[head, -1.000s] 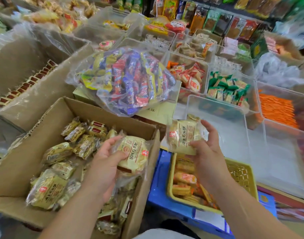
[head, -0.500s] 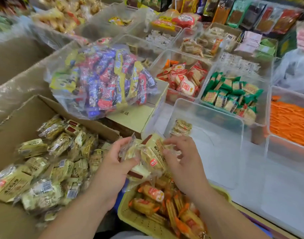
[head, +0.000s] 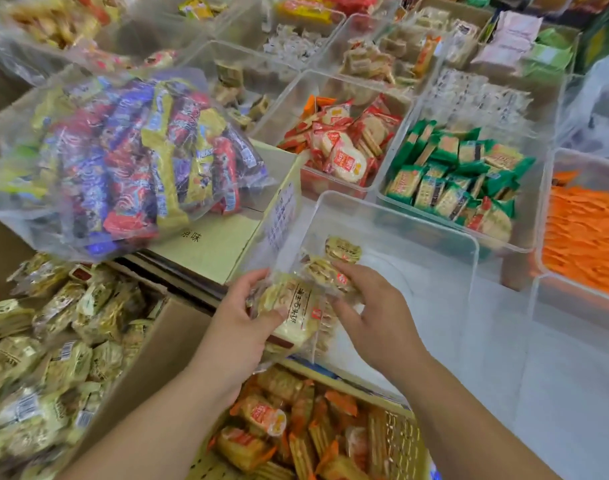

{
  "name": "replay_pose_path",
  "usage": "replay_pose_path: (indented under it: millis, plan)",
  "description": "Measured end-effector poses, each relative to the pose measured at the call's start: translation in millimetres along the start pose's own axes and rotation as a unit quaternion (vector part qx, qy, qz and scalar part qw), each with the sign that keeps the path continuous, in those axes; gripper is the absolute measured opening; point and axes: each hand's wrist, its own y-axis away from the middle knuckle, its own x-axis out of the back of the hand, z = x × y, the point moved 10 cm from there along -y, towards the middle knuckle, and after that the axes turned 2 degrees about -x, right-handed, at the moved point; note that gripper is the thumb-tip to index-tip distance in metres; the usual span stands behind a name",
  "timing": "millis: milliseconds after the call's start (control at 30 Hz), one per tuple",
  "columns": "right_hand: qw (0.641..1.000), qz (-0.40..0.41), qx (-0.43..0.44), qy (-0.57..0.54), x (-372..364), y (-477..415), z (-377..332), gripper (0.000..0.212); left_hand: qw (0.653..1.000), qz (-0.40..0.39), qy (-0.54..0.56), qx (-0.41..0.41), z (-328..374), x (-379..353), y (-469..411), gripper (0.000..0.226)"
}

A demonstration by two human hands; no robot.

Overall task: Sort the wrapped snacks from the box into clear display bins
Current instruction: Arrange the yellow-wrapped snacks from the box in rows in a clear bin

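A cardboard box [head: 164, 344] at the lower left holds several yellow wrapped snacks [head: 54, 348]. My left hand [head: 237, 323] grips one yellow wrapped snack pack [head: 292, 310] at the near left corner of a clear display bin [head: 393, 216]. My right hand [head: 372, 313] reaches into that bin, fingers curled on a second yellow pack [head: 325, 271]. A third pack [head: 343, 249] lies on the bin floor just beyond it.
A big clear bag of mixed candy [head: 123, 161] lies on a closed carton [head: 213, 244] at left. A yellow basket [head: 400, 441] of orange snacks sits under my arms. Filled bins with red [head: 341, 147], green [head: 452, 178] and orange [head: 587, 237] packs stand behind.
Both hands moved forward from over the yellow basket to the clear bin's near corner. My right hand now touches a pack inside the bin; my left still holds its pack.
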Motion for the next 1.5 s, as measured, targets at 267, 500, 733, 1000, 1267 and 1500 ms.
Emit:
replay_pose_path:
  millis: [267, 500, 733, 1000, 1267, 1500]
  plan:
    - [0.995, 0.035, -0.076, 0.047, 23, -104, 96, 0.034, 0.999, 0.023, 0.019, 0.023, -29, 6, -22, 0.050]
    - [0.990, -0.056, -0.073, 0.108, -25, -151, 120, 0.037, 0.999, 0.018, -0.003, 0.033, -36, 12, -22, 0.054]
    - [0.982, -0.122, -0.111, 0.096, -46, -168, 130, 0.039, 0.999, 0.016, 0.002, 0.029, -34, 13, -21, 0.057]
    - [0.964, -0.187, -0.185, -0.042, -46, -169, 144, 0.025, 0.999, 0.011, 0.026, 0.025, -36, 10, -22, 0.056]
    - [0.960, -0.232, -0.155, -0.012, -77, -153, 137, 0.041, 0.999, 0.000, 0.034, 0.032, -38, 9, -25, 0.056]
    - [0.978, -0.152, -0.115, 0.085, -50, -151, 122, 0.060, 0.990, 0.031, 0.119, 0.065, -39, 12, -26, 0.052]
